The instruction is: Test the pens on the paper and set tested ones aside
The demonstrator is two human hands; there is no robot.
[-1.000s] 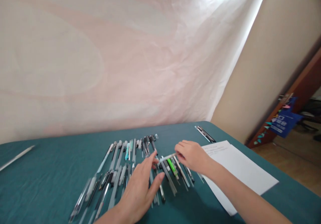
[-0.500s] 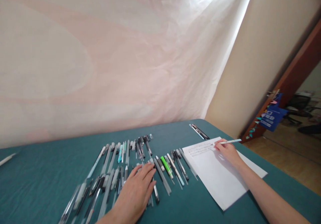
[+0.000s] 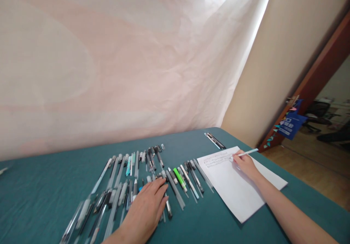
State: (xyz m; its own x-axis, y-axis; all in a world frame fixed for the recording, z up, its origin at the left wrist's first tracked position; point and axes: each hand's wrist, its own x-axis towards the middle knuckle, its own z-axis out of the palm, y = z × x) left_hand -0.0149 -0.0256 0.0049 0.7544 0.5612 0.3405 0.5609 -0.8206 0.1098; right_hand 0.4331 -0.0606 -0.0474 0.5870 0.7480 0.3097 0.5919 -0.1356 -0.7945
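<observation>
My right hand point(image 3: 245, 166) pinches a slim white and pale blue pen point(image 3: 251, 151), its writing end at the lines of handwriting near the top of a white sheet of paper point(image 3: 240, 196). The pen slants up to the right, and its tip is too small to make out. Over the near row of pens lies my left hand point(image 3: 146, 207), palm down with its fingers loosely stretched, partly covering several of them. Just right of those fingers are a grey pen point(image 3: 175, 191) and a bright green highlighter point(image 3: 179, 178).
Many pens lie in two rows on the dark green tablecloth point(image 3: 43, 185). A small group of pens point(image 3: 215, 140) sits beyond the paper's top edge. A pale draped cloth point(image 3: 123, 61) hangs behind the table. A blue sign point(image 3: 292, 124) hangs by the door at right.
The view has shifted a little, so everything sits slightly farther left. My right hand stays at the handwriting with the pen. A bit of blue now shows beside my left hand.
</observation>
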